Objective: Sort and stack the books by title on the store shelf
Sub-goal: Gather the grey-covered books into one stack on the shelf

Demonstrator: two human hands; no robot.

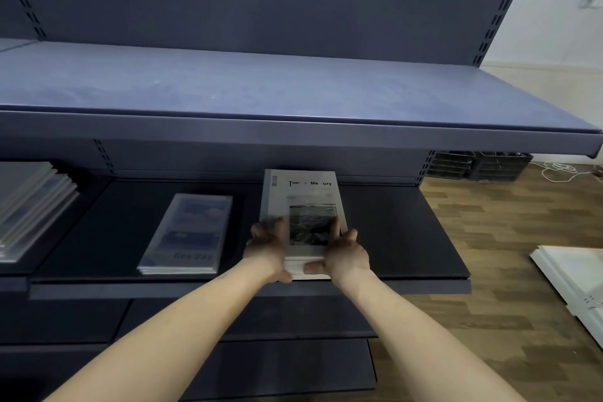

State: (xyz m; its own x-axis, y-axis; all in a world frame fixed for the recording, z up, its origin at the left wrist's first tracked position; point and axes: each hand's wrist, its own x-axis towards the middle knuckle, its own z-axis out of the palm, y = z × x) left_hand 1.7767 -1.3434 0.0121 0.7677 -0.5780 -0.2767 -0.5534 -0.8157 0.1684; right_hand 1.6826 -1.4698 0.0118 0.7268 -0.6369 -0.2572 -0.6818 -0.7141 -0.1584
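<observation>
A stack of white "Time & Memory" books [301,196] lies on the dark middle shelf [408,238], right of centre. My left hand [267,250] grips the stack's left side near its front, fingers on the top cover. My right hand [346,254] grips the right side, thumb against the front page edges. To the left lies a stack of blue "One Day" books [189,232], untouched. A fanned pile of mixed books [29,206] sits at the far left on the neighbouring shelf.
A bare blue upper shelf [261,85] overhangs the middle shelf. Lower dark shelves [277,362] sit below my arms. Wooden floor at right holds white panels [580,274], black crates [483,166] and a white cable [561,170].
</observation>
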